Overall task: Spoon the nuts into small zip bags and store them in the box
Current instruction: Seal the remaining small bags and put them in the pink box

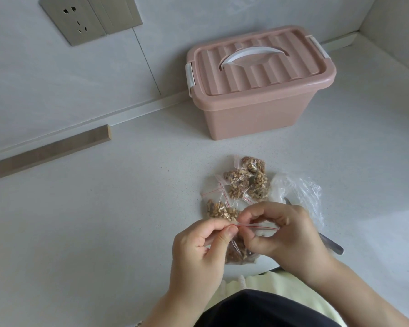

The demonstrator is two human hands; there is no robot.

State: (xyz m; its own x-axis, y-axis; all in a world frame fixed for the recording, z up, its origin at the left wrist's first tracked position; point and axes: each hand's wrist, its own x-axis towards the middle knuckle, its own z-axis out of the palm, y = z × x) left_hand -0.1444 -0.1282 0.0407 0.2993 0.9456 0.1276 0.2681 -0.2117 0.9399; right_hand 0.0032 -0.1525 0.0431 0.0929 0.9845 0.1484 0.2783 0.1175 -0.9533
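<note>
Near the front edge of the counter (104, 208), the left hand (198, 246) and right hand (286, 234) each pinch the red-lined top of a small zip bag (239, 252) holding nuts, which hangs between them. Just beyond lie several filled bags (243, 182), beside a crumpled clear bag (298, 190) and a spoon (332, 245). Farther back stands the pink box (257, 90), lid on.

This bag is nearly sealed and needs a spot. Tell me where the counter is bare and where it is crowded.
Widest bare counter: left of the filled bags, between the wooden strip and the left hand. A narrower band runs between the box and the bags. Crowded: just beyond the right hand, where bags, loose plastic and spoon lie.
</note>
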